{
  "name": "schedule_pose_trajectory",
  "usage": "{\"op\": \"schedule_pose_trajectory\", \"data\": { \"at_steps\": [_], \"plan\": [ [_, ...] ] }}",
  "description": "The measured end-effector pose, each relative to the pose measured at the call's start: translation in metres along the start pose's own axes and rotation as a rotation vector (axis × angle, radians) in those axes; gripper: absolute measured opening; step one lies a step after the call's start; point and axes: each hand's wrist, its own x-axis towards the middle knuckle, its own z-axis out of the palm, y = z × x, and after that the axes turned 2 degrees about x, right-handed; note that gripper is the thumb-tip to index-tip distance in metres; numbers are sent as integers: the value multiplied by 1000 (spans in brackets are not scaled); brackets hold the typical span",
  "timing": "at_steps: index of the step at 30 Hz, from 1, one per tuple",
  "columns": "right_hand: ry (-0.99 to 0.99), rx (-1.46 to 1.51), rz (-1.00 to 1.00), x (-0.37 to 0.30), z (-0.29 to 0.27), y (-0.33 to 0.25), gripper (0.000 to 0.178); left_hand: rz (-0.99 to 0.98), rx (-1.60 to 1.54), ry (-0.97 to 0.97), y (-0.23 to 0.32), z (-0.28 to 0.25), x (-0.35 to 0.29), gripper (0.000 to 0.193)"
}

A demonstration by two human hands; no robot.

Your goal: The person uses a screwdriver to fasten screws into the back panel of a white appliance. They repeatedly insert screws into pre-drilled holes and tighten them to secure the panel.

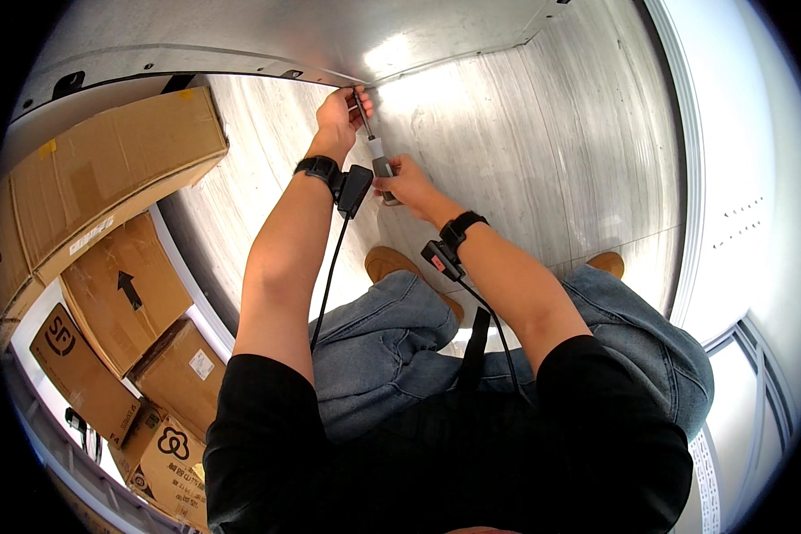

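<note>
The left hand's fingers (358,100) are pinching the thin metal shaft of a screwdriver (373,147) near its tip, right at the seam of the steel wall (525,151). Just below them, the right hand (407,181) is wrapping closed around the screwdriver's grey handle. Well off to the left of both hands, brown cardboard boxes (120,182) are lying stacked, one bearing a black arrow, another a white rectangular label.

Both arms outstretched, left hand (340,114) and right hand (407,182) clenched.
</note>
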Motion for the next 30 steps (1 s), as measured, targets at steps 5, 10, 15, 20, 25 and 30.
{"op": "schedule_pose_trajectory", "data": {
  "at_steps": [5,10,15,20,25,30],
  "plan": [
    [-35,-167,-5,3,-1,-2,42,0,-19,-18,0,1,-1,21],
    [-38,222,221,15,-10,8,40,8,-45,-15,-1,3,-2,21],
    [-70,19,73,-12,-4,-10,43,20,-45,-12,-2,1,-2,20],
    [-71,54,69,-4,-6,-4,43,21,-39,-1,-2,3,-3,18],
    [-64,183,84,3,-9,9,35,40,-29,9,-4,0,1,18],
    [-107,88,90,-16,-9,-13,29,47,-27,15,-3,4,-6,18]
  ]
}}
